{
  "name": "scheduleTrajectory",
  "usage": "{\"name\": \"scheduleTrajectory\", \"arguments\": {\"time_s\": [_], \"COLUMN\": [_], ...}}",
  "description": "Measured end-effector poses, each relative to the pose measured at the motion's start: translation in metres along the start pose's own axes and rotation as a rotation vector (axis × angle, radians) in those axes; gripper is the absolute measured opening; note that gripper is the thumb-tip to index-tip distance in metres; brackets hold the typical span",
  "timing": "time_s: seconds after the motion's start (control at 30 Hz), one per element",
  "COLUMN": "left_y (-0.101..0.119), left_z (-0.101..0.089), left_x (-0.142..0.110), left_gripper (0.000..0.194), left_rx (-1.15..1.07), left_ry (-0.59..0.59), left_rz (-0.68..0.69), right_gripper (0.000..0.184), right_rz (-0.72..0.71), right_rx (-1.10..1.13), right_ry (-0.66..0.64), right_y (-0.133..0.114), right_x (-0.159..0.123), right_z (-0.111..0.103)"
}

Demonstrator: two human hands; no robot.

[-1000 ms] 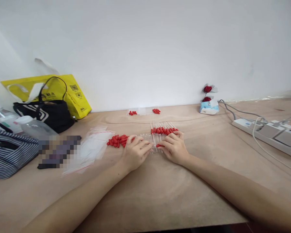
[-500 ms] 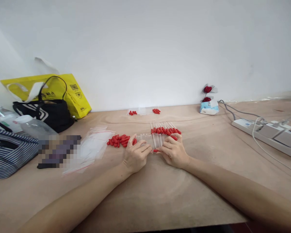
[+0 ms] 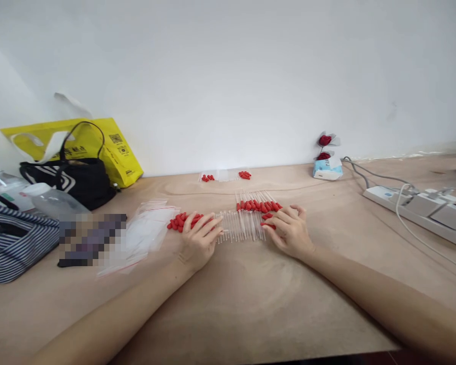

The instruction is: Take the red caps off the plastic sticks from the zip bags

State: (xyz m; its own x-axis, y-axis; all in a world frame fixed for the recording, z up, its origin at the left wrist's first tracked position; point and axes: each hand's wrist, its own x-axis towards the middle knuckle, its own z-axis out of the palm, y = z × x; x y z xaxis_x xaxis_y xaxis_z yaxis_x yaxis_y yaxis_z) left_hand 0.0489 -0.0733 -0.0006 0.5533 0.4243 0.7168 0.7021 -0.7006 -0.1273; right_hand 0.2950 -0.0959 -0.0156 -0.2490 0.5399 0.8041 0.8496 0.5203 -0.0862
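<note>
A row of thin clear tubes (image 3: 239,225) lies on the wooden table (image 3: 251,294) between my hands. My left hand (image 3: 197,238) rests at the row's left end, fingers spread over a pile of small red caps (image 3: 180,221). My right hand (image 3: 289,230) lies at the row's right end, fingers loosely apart, touching a red-capped tube (image 3: 266,217). Behind them lies a second row of tubes with red caps (image 3: 257,205).
Clear zip bags (image 3: 146,230) lie left of the caps. A black handbag (image 3: 79,177), yellow bag (image 3: 99,142), bottle (image 3: 55,200) and striped bag (image 3: 15,243) stand at far left. A power strip (image 3: 421,205) with cables sits right; a tissue pack (image 3: 327,167) by the wall.
Both hands have parted from the middle of the tube row, the left sliding left onto the caps, the right moving right; fingers have spread and the row is uncovered.
</note>
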Motion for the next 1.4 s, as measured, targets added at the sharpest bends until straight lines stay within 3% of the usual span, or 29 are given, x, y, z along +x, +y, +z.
{"name": "scheduleTrajectory", "arguments": {"time_s": [0.13,0.3,0.47,0.6,0.8,1.0,1.4], "left_y": [0.001,-0.002,-0.014,-0.02,-0.021,-0.019,-0.02], "left_z": [-0.004,-0.001,0.022,0.039,0.05,0.056,0.058], "left_x": [0.013,0.05,0.076,0.081,0.085,0.088,0.09], "left_gripper": [0.022,0.023,0.019,0.015,0.011,0.03,0.019], "left_rx": [-0.15,-0.411,-0.497,-0.466,-0.409,-0.346,-0.264], "left_ry": [-0.038,-0.349,-0.584,-0.65,-0.72,-0.74,-0.73], "left_rz": [-0.196,-0.508,-0.731,-0.771,-0.801,-0.824,-0.813], "right_gripper": [0.021,0.02,0.021,0.019,0.012,0.015,0.015], "right_rz": [0.168,0.293,0.275,0.275,0.241,0.171,0.161], "right_rx": [-0.093,-0.14,-0.156,-0.156,-0.155,-0.208,-0.14], "right_ry": [-0.025,-0.087,-0.16,-0.183,-0.215,-0.219,-0.214], "right_y": [0.007,0.013,0.014,0.013,0.015,0.023,0.022], "right_x": [0.004,0.005,0.006,0.006,0.005,0.004,0.003], "right_z": [0.006,0.015,0.014,0.01,0.01,0.018,0.013]}}
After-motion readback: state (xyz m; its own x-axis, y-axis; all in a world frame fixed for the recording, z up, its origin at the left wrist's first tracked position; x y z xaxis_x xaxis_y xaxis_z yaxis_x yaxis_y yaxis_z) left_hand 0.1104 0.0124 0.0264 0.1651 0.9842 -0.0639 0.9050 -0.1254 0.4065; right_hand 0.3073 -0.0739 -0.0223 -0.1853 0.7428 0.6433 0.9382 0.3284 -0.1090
